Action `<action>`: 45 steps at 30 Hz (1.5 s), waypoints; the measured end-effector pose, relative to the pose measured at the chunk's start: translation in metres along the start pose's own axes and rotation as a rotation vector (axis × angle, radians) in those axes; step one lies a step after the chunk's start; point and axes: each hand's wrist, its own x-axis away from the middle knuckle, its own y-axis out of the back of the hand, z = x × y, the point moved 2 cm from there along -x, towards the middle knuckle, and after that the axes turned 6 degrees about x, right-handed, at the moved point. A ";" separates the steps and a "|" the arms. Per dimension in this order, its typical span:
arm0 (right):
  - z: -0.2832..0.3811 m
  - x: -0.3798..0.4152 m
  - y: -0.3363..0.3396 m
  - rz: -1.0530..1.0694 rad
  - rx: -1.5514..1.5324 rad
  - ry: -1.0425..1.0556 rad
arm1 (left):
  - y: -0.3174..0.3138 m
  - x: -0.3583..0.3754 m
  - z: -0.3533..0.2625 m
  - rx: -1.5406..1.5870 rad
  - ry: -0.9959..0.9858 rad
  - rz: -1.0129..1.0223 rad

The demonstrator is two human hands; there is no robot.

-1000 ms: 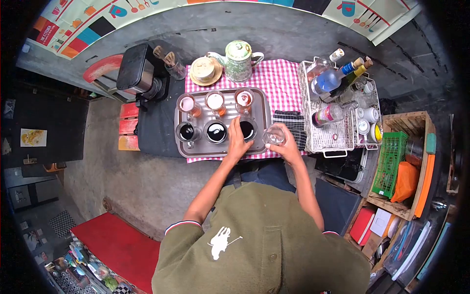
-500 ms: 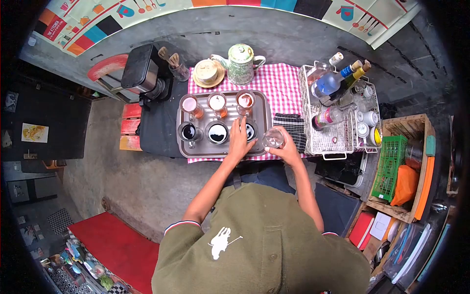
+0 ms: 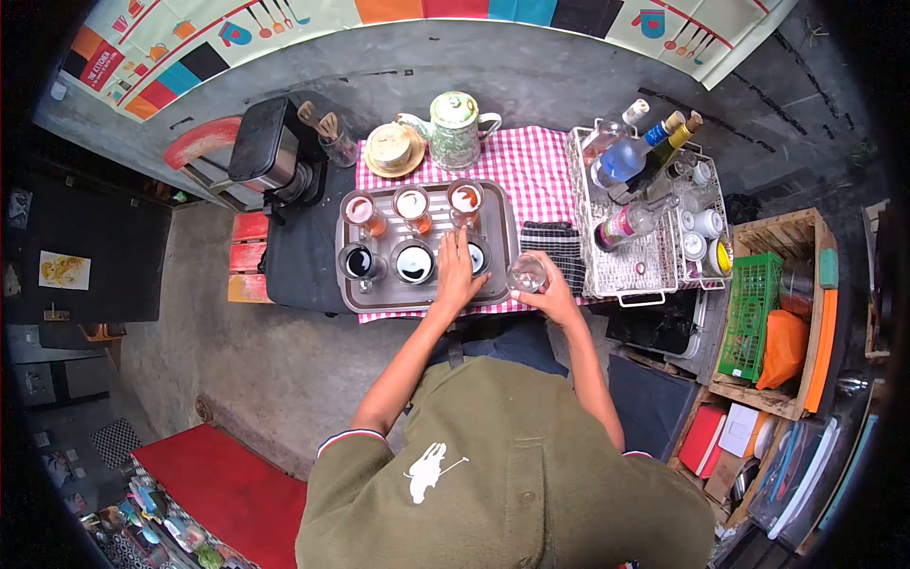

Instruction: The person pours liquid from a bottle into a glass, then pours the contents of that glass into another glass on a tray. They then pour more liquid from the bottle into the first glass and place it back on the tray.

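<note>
My right hand (image 3: 552,289) is closed around a clear, empty-looking glass (image 3: 527,272), held just off the right edge of the brown tray (image 3: 398,302). Over the tray's front right, my left hand (image 3: 458,273) has its fingers stretched out and its thumb apart. It lies against the left and near side of a glass of dark drink (image 3: 480,254), partly hiding it. Left of that hand stand a second dark-drink glass (image 3: 415,261) and a dark-drink mug (image 3: 358,261). Three glasses of reddish drink form the back row: left (image 3: 364,211), middle (image 3: 413,205) and right (image 3: 464,199).
Behind the tray stand a green enamel pot (image 3: 455,133) and a lidded cup on a saucer (image 3: 392,150). A folded dark checked cloth (image 3: 554,248) lies to the right, beside a white wire rack (image 3: 635,280) of bottles and jars. A black-and-steel appliance (image 3: 270,152) is at left.
The view has shifted slightly, so the table appears a little farther left. Both hands keep nearly the same places, with the clear glass still in my right hand.
</note>
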 end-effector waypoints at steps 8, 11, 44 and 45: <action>0.012 0.002 -0.001 -0.026 0.058 0.048 | 0.019 0.018 -0.041 0.185 -0.119 0.071; 0.016 0.002 -0.001 -0.045 0.162 0.063 | 0.029 0.026 -0.060 0.368 -0.205 0.096; 0.057 0.052 0.150 -0.355 0.231 0.011 | -0.034 -0.036 -0.178 0.793 -0.013 0.068; 0.055 0.054 0.164 -0.388 0.248 0.011 | -0.039 -0.039 -0.181 0.821 0.023 0.064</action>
